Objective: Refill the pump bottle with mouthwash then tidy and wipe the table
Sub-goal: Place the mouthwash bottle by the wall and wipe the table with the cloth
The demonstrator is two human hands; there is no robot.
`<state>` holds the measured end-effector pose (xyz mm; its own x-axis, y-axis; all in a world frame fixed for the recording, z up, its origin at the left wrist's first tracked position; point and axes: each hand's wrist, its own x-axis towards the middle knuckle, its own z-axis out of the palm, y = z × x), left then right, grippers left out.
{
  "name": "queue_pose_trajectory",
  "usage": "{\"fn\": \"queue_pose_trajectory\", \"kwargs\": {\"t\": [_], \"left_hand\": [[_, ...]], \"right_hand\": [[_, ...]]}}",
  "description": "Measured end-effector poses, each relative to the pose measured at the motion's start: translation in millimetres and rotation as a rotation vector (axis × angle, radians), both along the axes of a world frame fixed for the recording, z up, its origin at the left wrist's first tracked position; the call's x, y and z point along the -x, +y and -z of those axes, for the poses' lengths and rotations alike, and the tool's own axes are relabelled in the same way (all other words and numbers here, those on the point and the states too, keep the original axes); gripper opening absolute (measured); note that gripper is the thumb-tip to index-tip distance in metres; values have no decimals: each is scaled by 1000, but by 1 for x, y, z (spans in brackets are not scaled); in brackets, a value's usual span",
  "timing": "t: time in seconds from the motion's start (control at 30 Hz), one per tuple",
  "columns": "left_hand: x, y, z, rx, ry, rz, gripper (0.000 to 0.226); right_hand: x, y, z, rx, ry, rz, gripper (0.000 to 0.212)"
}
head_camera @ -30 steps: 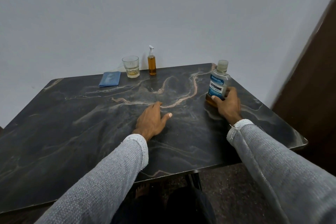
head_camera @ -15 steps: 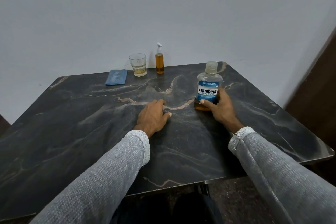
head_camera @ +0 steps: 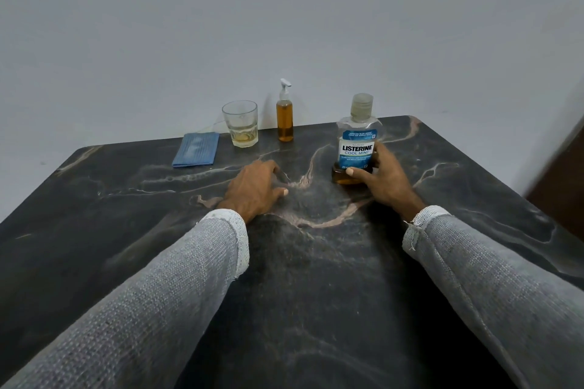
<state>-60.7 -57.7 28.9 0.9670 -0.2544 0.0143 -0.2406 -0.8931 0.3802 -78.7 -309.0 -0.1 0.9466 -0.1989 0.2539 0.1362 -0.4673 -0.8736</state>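
I see the mouthwash bottle [head_camera: 357, 139] standing upright on the dark marble table [head_camera: 126, 246], cap on, with only a shallow layer of amber liquid at its bottom. My right hand [head_camera: 384, 180] wraps around its lower part, thumb across the front under the blue label, fingers hidden behind. To the left of the mouthwash bottle and nearer the wall stands the pump bottle [head_camera: 285, 117], upright and mostly full of amber liquid, apart from everything else. Further left of it is a drinking glass [head_camera: 240, 124] with a little pale liquid at the bottom, and beyond that a folded blue cloth [head_camera: 196, 149] lying flat. My left hand [head_camera: 254, 189] rests palm down on the table, left of the mouthwash bottle, fingers loosely curled and holding nothing. Grey knitted sleeves [head_camera: 164, 287] cover both forearms.
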Motion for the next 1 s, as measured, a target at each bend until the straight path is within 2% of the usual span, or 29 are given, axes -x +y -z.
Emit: {"fn": "queue_pose_trajectory", "kwargs": {"t": [0.27, 0.43, 0.63, 1.0], "left_hand": [[-71, -5, -1, -30, 40, 70, 66], [-96, -7, 1, -29, 134, 104, 73], [-110, -11, -5, -134, 181, 153, 80], [-114, -16, -9, -154, 238, 144, 81]], "right_hand": [[-86, 2, 6, 76, -59, -24, 60], [-128, -1, 6, 84, -64, -51, 55], [-162, -9, 6, 68, -35, -71, 57], [-190, -11, 6, 84, -9, -107, 60]]}}
